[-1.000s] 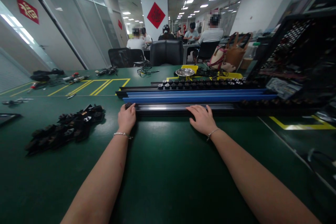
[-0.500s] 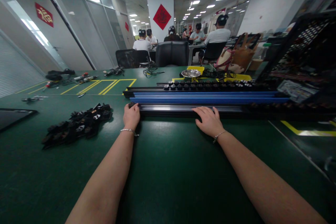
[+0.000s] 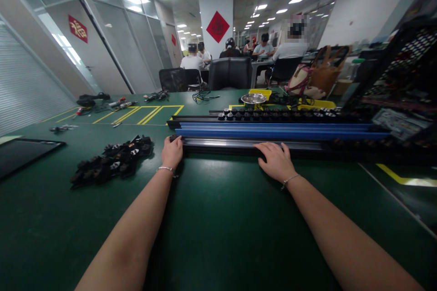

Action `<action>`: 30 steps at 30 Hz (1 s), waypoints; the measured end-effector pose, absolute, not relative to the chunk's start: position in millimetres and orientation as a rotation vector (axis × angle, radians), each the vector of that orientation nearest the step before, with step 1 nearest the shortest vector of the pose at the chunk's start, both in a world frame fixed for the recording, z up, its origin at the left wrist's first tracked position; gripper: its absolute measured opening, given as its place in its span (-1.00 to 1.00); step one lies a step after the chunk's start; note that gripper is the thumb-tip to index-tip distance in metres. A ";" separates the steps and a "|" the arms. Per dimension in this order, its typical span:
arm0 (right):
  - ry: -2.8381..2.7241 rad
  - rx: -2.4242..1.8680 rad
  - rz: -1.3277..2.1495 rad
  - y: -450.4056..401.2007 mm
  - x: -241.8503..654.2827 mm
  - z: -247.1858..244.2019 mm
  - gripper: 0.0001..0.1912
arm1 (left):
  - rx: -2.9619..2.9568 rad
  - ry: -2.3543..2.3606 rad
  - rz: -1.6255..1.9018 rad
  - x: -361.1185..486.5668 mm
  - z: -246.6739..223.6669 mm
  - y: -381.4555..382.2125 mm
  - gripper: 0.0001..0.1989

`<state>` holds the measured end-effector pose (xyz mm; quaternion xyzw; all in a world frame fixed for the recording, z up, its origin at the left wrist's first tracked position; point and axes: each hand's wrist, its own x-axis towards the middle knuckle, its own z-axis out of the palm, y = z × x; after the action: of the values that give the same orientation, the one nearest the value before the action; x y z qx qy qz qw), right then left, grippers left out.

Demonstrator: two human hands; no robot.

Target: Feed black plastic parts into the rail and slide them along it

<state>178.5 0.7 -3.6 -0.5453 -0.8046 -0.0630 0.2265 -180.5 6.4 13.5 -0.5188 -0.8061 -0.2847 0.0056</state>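
Note:
A long black rail (image 3: 221,143) with a shiny upper face lies crosswise in front of me. At its left end my left hand (image 3: 171,152) is closed around a small black part (image 3: 173,137), which mostly hides behind the fingers. My right hand (image 3: 276,161) lies over the rail farther right, fingers across the top and thumb on the near side, gripping it. Just behind lies a blue rail (image 3: 273,130). To the left of my left hand is a pile of small black parts (image 3: 114,161), some with white marks.
More rails with rows of black and white parts (image 3: 252,115) lie behind. A metal bowl (image 3: 253,98) stands near yellow trays (image 3: 317,103). Tools (image 3: 123,103) and cables (image 3: 203,96) lie toward the far edge. A dark flat panel (image 3: 30,150) is at left. People sit beyond the chair (image 3: 230,73).
The view has shifted slightly to the left, so the scene sits farther right and lower. Both hands keep their places on the rail, with hardly any visible movement.

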 end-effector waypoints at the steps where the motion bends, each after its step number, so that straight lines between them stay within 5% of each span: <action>1: -2.218 -1.501 -0.177 0.6 178.5 -3.4 -0.55 | -1.612 -2.528 -0.888 -182.2 13.8 6.9 -0.55; 12: -2.211 -1.504 -0.168 2.4 178.1 -3.0 -0.56 | -1.288 -2.338 -0.636 -240.8 33.2 -22.5 -0.54; 23: -2.198 -1.507 -0.182 0.4 177.1 -2.8 -0.56 | -0.894 -2.713 -0.310 -338.8 39.3 -56.9 -0.48; 30: -2.028 -1.470 -0.160 8.0 192.8 6.1 -0.63 | -0.806 -2.724 -0.503 -330.8 32.2 -52.8 -0.49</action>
<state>192.8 8.0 6.1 -0.5568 -0.7680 -0.0606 0.3106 -330.8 -52.8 32.2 -0.2770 -0.9365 -0.1728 0.1279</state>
